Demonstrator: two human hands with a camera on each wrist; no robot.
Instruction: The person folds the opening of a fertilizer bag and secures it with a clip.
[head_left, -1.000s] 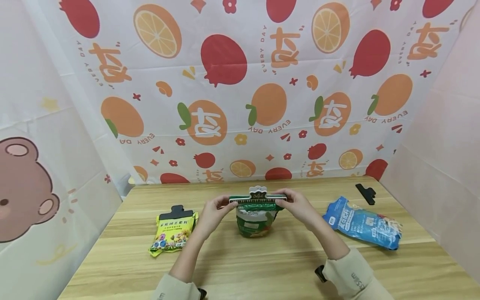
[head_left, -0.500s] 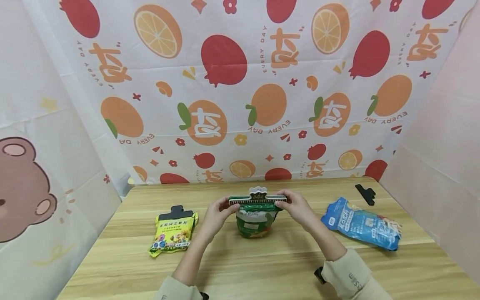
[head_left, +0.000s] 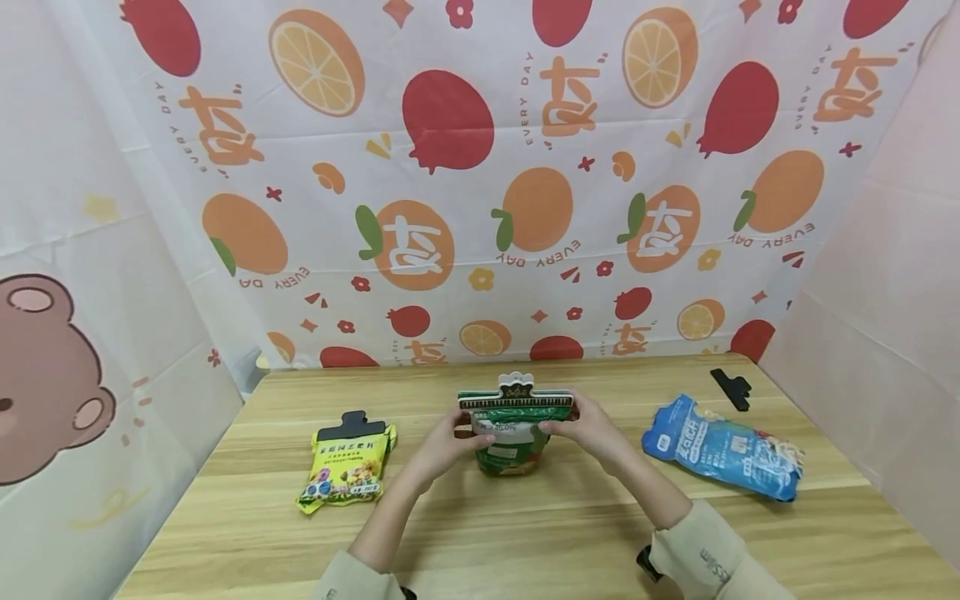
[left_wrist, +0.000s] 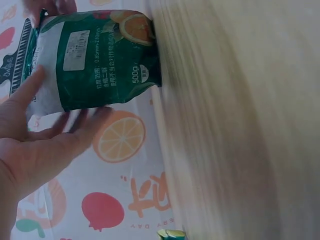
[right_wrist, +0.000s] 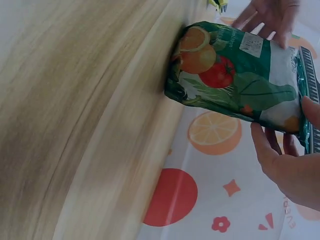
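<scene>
well, nearest are 2 beige sleeves (head_left: 697, 550), each with something small and black at the cuff. just past them, the left hand (head_left: 442, 450) is at the left side of a green and white bag (head_left: 512, 460): its thumb touches the front, while the other fingers, parted and slightly bent, reach to the side edge. the right hand (head_left: 592, 425) does much the same at the right side, thumb on the front, fingers lightly bent and partly hidden behind. i can't make out whether either hand has a firm hold. the bag stands upright on the wooden table (head_left: 487, 542), about midway across, printed with fruit, a tomato and "500g". a wide striped clip (head_left: 516, 402) spans its top, above both thumbs. well to the left lies a yellow bag (head_left: 345, 468) with a black clip (head_left: 351, 427) across its top; well to the right, a blue bag (head_left: 731, 454) lies slantwise. beyond the blue bag rests a loose black clip (head_left: 731, 389). farthest back hangs a white cloth (head_left: 480, 192) patterned with oranges and red fruit.
</scene>
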